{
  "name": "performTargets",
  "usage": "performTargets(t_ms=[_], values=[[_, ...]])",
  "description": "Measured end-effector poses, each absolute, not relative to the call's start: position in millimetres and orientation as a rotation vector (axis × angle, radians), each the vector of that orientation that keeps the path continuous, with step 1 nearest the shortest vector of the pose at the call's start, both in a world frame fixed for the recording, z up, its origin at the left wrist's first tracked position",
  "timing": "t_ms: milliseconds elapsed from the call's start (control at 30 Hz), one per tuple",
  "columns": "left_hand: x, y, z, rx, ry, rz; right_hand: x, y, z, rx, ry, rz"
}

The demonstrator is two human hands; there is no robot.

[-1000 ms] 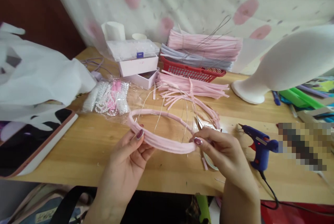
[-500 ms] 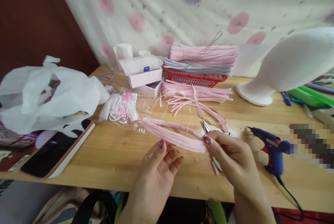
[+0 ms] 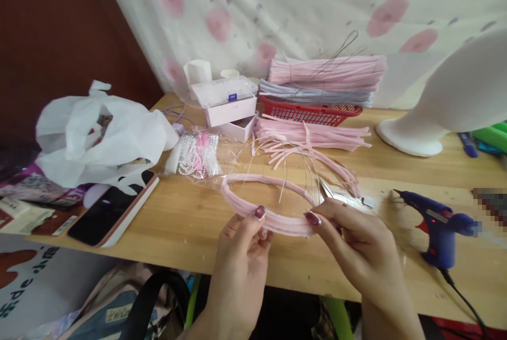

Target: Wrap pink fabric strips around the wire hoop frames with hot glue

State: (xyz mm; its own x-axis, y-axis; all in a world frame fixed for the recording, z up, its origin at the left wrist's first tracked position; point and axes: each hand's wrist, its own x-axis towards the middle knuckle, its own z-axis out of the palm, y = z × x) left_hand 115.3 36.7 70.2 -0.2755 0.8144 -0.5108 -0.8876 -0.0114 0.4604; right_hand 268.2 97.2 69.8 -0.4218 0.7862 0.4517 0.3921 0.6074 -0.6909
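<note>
A pink hoop [image 3: 287, 225], which looks covered in pipe cleaners, is held up over the front of the table. Thin silvery wires [image 3: 283, 188] arch above it from the rim. My left hand [image 3: 242, 261] pinches the near rim between thumb and fingers. To its right, my right hand [image 3: 358, 250] grips the same rim with thumb and forefinger, and its other fingers are curled in. Just behind my right hand, the shiny metal tip of a tool [image 3: 325, 189] pokes out; the rest of it is hidden.
Pink pipe cleaners [image 3: 336, 136] lie behind the hoop, before a red basket [image 3: 312, 113] stacked with bundles. A blue glue gun [image 3: 435, 224] with a red light rests at right, near a white foam head [image 3: 443, 102]. Bagged beads [image 3: 194, 155] and a phone [image 3: 111, 213] lie left.
My left hand has closed on the hoop's near rim, where its fingers were loose before. The hoop has tipped so its opening shows wider. The view has shifted a little.
</note>
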Motion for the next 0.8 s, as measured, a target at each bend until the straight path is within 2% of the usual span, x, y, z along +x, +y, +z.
performTargets(t_ms=[267,800], values=[[114.2,35.4,67.7,-0.099,0.862,1.633,269.0,94.8,70.2,-0.946,-2.055,0.552],[114.3,37.9,61.8,-0.186,0.755,1.541,274.7,97.7,72.1,-0.936,-2.022,0.590]])
